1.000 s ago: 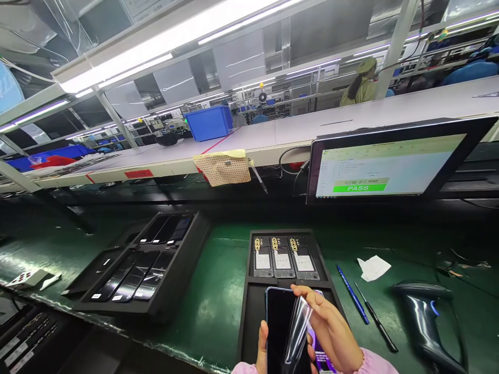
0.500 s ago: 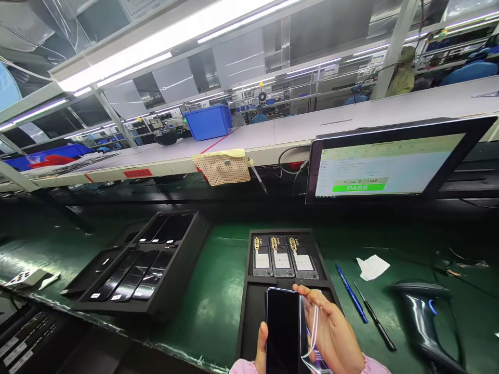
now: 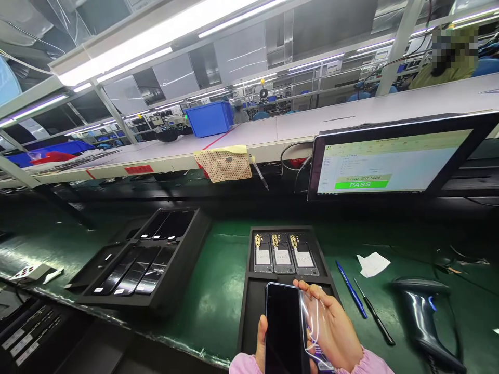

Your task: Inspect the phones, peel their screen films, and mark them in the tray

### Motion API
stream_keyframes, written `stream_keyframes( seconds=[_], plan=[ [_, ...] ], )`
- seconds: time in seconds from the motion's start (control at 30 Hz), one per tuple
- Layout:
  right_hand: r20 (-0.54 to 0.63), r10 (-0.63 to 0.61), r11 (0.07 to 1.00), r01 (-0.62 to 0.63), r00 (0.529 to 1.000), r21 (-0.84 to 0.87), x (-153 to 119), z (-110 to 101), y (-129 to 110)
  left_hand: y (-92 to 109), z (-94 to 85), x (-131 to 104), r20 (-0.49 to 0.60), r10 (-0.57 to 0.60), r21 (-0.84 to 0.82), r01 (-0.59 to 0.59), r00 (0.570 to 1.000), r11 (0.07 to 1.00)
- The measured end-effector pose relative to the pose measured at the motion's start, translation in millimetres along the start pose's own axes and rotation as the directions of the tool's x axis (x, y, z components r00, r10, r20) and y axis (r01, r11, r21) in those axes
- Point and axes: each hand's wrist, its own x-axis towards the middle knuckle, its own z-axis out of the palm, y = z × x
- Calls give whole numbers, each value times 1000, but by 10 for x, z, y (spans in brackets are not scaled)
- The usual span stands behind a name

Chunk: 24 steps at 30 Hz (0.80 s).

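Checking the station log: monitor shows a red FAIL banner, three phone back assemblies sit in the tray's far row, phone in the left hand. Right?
Not quite. In the head view the monitor shows a green PASS banner, not a red FAIL. The rest holds: three phone back assemblies sit in the far row of the tray, and the left hand holds the phone.

The phone (image 3: 284, 327) is running off the bottom edge, and the left hand (image 3: 260, 345) is mostly hiding behind it, only a thumb showing. The right hand (image 3: 331, 332) is showing through a clear film (image 3: 312, 324) whose lower end is also getting cut off. The text on the monitor (image 3: 393, 161) above "PASS" is too small to read, and a far person (image 3: 448, 52) is blurring out.
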Motion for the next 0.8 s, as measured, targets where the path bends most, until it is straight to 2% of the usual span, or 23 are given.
stream_keyframes(
  seconds=[0.13, 0.23, 0.33, 0.43, 0.5, 0.53, 0.57, 0.6, 0.63, 0.7, 0.73, 0.8],
  plan=[
    [-28, -82, 994, 84, 996, 77, 112, -56, 39, 60, 33, 66, 95, -61, -151, 74, 994, 986],
    [-24, -74, 990, 76, 997, 115, 170, -72, 54, 41, 88, 75, 50, -65, -162, 72, 997, 984],
    [-14, -41, 990, 43, 999, 135, 167, -39, 46, 23, 135, 75, 0, -11, -222, 11, 1000, 975],
    [-33, -14, 999, 15, 999, 36, 166, -63, 68, 20, 136, 62, 29, -30, -243, 36, 999, 969],
    [-110, -116, 978, 95, 987, -186, 208, -204, 134, 29, 88, 38, 8, -27, -311, 28, 1000, 950],
    [-146, -237, 921, 174, 960, -347, 245, -320, 182, 38, 46, 21, -28, -22, -359, 10, 999, 933],
    [-176, -375, 796, 218, 910, -564, 288, -460, 238, 52, -8, 1, -76, -14, -400, -18, 997, 916],
    [-142, -495, 614, 230, 857, -755, 335, -613, 298, 70, -73, -19, -129, -19, -425, -38, 991, 904],
    [-49, -582, 400, 233, 812, -887, 383, -766, 359, 92, -144, -37, -182, -42, -442, -44, 982, 896],
    [143, -595, 50, 214, 791, -976, 472, -1032, 472, 141, -297, -57, -278, -100, -466, -43, 955, 884],
    [190, -569, -82, 175, 800, -981, 511, -1129, 522, 162, -374, -55, -311, -140, -481, -29, 940, 876],
    [209, -536, -269, 69, 818, -961, 579, -1241, 605, 181, -521, -23, -350, -191, -504, -12, 917, 863]
  ],
)
